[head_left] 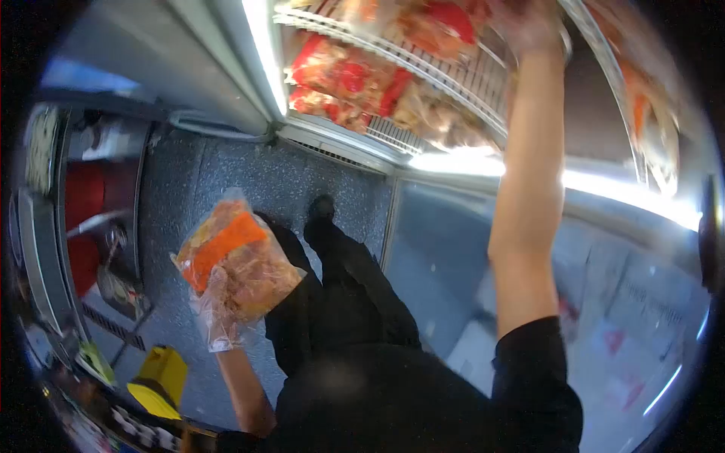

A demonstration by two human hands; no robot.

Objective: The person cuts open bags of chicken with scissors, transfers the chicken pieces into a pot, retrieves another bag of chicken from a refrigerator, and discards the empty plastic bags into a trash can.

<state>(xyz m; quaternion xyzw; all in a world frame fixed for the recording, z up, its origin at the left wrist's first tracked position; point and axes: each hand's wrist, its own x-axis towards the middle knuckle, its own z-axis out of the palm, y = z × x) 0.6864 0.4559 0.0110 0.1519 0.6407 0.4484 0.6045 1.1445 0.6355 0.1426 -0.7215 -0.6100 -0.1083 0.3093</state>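
Currently, a reach into the lit cabinet (pixel 343 143) seems in hand. Gloved left hand (pixel 216 302): grip closed around a filled bag (pixel 253 264), orange-banded, left of the legs (pixel 340 264). Right hand (pixel 531 26) blurred at the upper wire shelf (pixel 393 51); cannot tell its grip. Next move likely calls for steadying the bag. Floor (pixel 226 166) speckled grey; yellow object (pixel 160 380) near left.

Yellow object (pixel 160 377) is standing near left on speckled grey floor (pixel 177 174). Two red items (pixel 83 196) are sitting in a unit (pixel 47 257) along the left side. Pale green item (pixel 94 362) is showing just left of the yellow object, blurred.
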